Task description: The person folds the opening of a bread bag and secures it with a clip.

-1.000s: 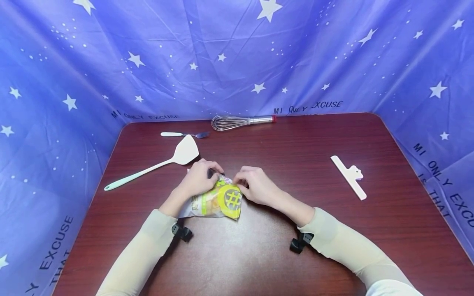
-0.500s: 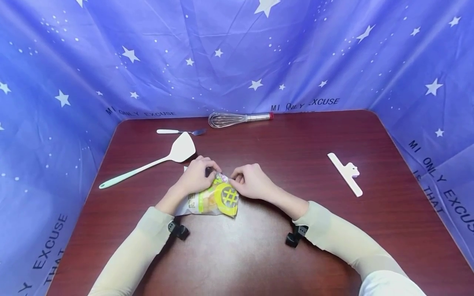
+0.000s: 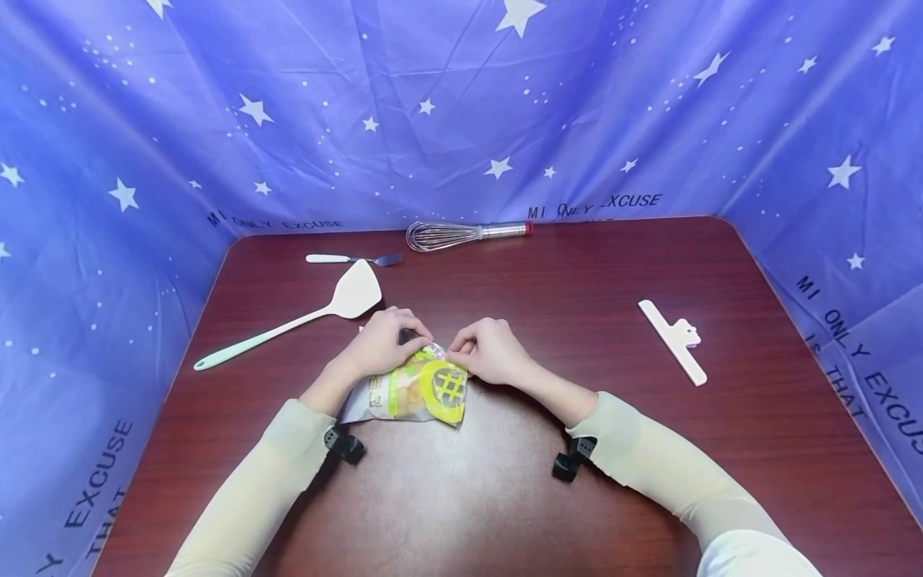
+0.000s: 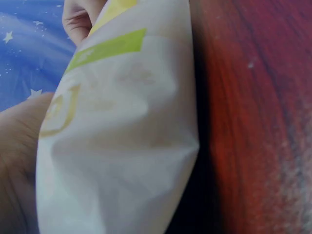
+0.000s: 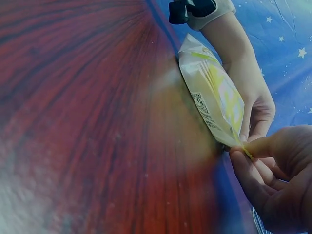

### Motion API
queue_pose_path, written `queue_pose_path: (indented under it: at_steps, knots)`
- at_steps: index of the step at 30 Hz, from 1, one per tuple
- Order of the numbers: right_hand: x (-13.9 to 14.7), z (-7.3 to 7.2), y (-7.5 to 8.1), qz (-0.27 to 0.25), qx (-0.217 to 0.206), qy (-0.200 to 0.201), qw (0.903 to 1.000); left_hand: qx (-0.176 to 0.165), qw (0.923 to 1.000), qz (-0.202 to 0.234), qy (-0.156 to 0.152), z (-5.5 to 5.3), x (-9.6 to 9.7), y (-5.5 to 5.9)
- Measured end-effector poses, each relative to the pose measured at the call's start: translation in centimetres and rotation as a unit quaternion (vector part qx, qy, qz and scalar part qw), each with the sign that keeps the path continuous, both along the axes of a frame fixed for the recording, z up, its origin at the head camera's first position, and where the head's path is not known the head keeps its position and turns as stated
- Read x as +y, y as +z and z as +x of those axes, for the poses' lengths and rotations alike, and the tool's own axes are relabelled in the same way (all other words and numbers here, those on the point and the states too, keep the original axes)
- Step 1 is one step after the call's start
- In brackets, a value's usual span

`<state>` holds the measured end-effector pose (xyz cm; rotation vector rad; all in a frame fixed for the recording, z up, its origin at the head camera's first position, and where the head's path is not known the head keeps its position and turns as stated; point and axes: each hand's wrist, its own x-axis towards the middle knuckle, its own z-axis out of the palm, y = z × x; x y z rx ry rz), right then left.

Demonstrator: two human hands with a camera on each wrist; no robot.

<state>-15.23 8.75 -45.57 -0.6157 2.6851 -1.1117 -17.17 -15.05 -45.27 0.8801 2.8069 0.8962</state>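
Note:
A plastic snack bag, pale with a yellow round print and green bands, lies on the table in front of me. My left hand grips its far edge with curled fingers and thumb. My right hand pinches the bag's right far corner between thumb and forefinger, which the right wrist view shows closely. In that view the bag shows a barcode on its side, and the left hand is behind it. The bag's pale side fills much of the left wrist view, hiding most of the left fingers.
A white spatula with a pale green handle lies at the left. Behind it are a white-handled fork and a metal whisk. A white clip lies at the right. Blue star-patterned cloth surrounds the table.
The right hand's fingers have shifted slightly along the bag's far right corner. The left hand stays on the far edge. The whole head view has shifted a little.

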Motion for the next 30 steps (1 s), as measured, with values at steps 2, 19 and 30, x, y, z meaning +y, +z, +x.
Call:
queue_pose_path:
  at_steps: [2, 19, 30]
  knots:
    - [0.1, 0.0, 0.0, 0.0, 0.002, 0.0, 1.0, -0.002, 1.0, -0.006, 0.007, 0.0, -0.1, 0.1]
    - [1.4, 0.4, 0.4, -0.021, -0.005, 0.02, 0.9996, -0.006, 0.9992, -0.003, 0.039, -0.2, 0.0, -0.1]
    - [5.3, 0.1, 1.3, -0.016, 0.035, 0.017, 0.9991, 0.009, 0.9993, -0.012, 0.035, -0.2, 0.1, -0.3]
